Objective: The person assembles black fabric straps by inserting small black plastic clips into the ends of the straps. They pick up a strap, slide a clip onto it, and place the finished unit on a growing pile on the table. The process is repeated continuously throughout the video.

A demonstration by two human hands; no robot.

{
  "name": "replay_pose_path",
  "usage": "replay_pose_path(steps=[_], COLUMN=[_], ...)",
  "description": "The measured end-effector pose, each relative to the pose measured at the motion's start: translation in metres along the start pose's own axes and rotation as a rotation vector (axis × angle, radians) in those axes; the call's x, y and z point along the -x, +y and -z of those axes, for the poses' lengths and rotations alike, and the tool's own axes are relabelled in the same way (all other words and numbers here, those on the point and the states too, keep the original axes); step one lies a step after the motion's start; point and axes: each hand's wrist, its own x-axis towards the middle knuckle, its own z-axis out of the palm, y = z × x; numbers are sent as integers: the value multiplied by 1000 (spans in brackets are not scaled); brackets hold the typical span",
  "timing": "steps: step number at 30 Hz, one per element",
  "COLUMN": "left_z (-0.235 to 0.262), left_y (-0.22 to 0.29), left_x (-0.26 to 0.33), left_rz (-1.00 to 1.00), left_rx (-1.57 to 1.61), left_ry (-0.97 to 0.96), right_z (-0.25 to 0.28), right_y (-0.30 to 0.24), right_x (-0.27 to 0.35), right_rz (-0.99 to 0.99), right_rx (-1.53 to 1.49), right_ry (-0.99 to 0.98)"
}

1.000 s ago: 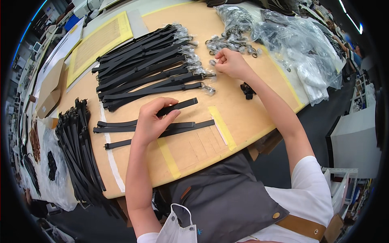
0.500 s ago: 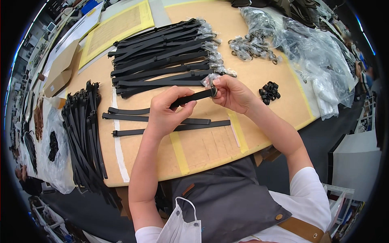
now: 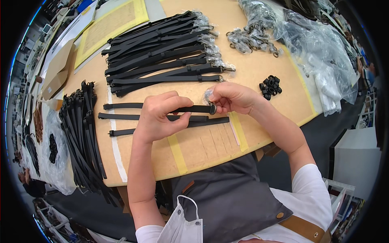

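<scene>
A black strap (image 3: 197,109) is pinched between the thumb and fingers of my left hand (image 3: 160,115). It stretches level to the right, its end passing through a metal ring (image 3: 212,109). My right hand (image 3: 235,98) is closed on the plastic-wrapped metal clasp (image 3: 209,95) joined to that ring; the fingers partly cover the clasp. Under and beside my left hand lie two more loose black straps, a middle one (image 3: 121,116) and a nearer one (image 3: 125,132). Beyond my hands a row of finished-looking black straps (image 3: 158,65) has clasps in clear plastic at the right ends.
Several wrapped metal clasps (image 3: 255,38) lie at the far right, beside big clear plastic bags (image 3: 320,52). A small heap of black loops (image 3: 270,86) sits right of my right hand. More black straps (image 3: 81,137) hang over the table's left edge, near a cardboard piece (image 3: 58,73).
Both hands have come slightly nearer to me with the strap and clasp. The strap has swung from a slant to nearly level, and my left hand has shifted left.
</scene>
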Motion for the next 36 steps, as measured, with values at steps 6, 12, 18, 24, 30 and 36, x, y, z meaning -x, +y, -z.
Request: replay_pose_path(steps=[6,12,18,24,30,36], left_z=[-7,-17,-18,-19,-17,-15], left_y=[5,2,0,9,17,25], left_x=[0,1,4,2,2,1], left_rz=[0,129,317,315,326,317], left_rx=[16,237,457,509,436,341], left_ry=[-91,43,153,215,165,140], right_z=[1,-15,-6,-4,-1,-4], right_y=[4,0,14,20,26,23], right_x=[-4,1,-5,-15,-15,-11], right_rz=[-47,-9,568,643,548,473], right_rx=[216,12,146,-47,-124,-120], right_ry=[-30,-17,-87,-304,-422,-460])
